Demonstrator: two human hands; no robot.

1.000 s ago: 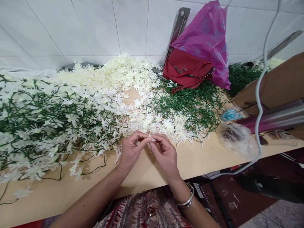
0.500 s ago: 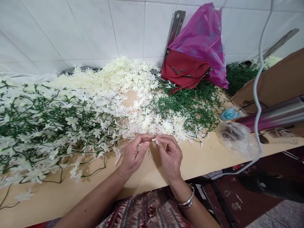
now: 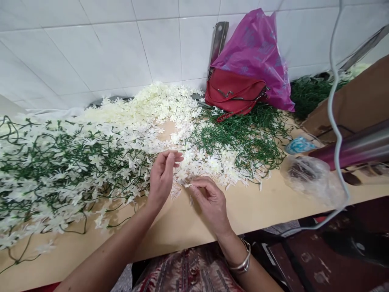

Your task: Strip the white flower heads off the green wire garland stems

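Note:
My right hand pinches a small white flower piece between thumb and fingertips, just above the table's front part. Thin white strands hang below it. My left hand is up and to the left, its fingers loosely stretched out over the edge of the loose white flower pieces, with nothing visible in them. Left of that hand lies a thick heap of white flowers on green stems. A tangle of green plastic stems lies beyond my right hand.
Cream blossoms are piled against the tiled wall. A red handbag and a purple plastic bag stand at the back. On the right are a clear bag, a blue patterned item and a hanging grey cable.
My left hand has parted from my right and moved up and left toward the flowers. My right hand has shifted slightly left, still pinching the white piece. The camera view has tilted a little.

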